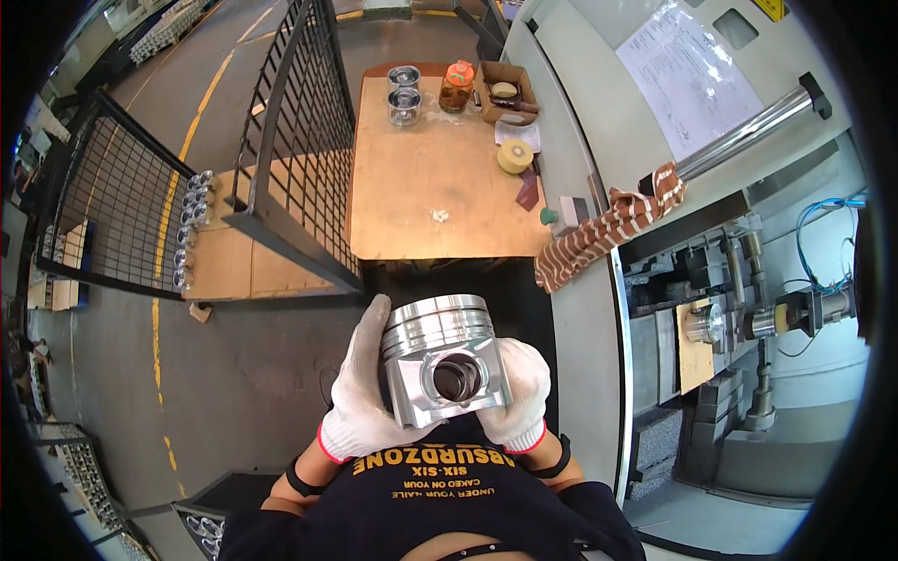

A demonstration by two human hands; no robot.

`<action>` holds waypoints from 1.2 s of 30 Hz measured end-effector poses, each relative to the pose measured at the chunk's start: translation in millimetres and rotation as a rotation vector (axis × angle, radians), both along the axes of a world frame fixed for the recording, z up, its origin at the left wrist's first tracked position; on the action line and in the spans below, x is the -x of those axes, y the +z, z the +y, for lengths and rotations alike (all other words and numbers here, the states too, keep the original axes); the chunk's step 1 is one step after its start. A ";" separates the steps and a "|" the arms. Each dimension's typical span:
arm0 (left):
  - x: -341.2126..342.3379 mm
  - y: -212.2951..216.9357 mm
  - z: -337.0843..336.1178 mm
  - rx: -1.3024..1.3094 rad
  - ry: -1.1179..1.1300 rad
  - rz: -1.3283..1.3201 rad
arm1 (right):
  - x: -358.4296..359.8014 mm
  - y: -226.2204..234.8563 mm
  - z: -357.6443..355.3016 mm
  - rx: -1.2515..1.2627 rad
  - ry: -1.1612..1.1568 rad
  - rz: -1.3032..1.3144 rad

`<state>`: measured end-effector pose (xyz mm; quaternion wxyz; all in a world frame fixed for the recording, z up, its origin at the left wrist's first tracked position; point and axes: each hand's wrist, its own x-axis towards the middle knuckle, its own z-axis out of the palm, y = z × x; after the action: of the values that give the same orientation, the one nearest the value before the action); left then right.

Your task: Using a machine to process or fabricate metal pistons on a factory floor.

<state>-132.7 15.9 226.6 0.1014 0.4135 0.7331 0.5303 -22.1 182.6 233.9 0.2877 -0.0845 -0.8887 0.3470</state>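
Note:
A shiny metal piston [440,337] is held up in front of my chest, its ringed crown at the top and its round pin bore turned toward me. My left hand [360,388], in a white knit glove with a red cuff edge, grips its left side with the thumb up along the wall. On the other side my right hand [522,393], gloved the same way, closes round the lower right of the skirt. The fingers behind and under the piston are hidden.
Beyond my hands stands a wooden-topped table [421,187] with two pistons [404,106], an orange-lidded bottle [456,87], a cardboard box [506,92] and a tape roll [514,156]. A black mesh rack [295,140] borders it left. At right, a striped cloth [608,229] hangs by an open machine holding another piston [704,323].

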 end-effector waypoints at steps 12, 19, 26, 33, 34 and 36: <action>-53.2 -5.9 -11.9 -0.126 -0.069 -0.079 | -54.5 -9.3 -16.6 0.011 -0.044 0.042; -48.5 -2.7 -18.8 -0.139 -0.039 0.002 | -47.2 -21.3 -22.4 0.007 -0.036 0.103; -32.8 -11.0 -28.1 -0.321 -0.145 -0.104 | -26.1 -34.0 -39.8 -0.006 -0.073 0.205; -16.7 -10.3 -68.7 -0.021 -0.465 -0.815 | -7.8 -32.2 -34.6 -0.304 -0.144 0.367; -13.4 -14.9 -69.7 -0.024 -0.463 -0.812 | -8.5 -42.1 -36.2 -0.134 -0.066 0.285; -5.0 -20.3 -69.3 -0.067 -0.496 -1.144 | -8.7 -50.3 -42.2 0.030 -0.007 0.210</action>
<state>-127.7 -53.4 206.3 0.5852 0.2251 0.4278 0.6510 -13.4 140.5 183.5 0.3790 -0.0552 -0.8481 0.3661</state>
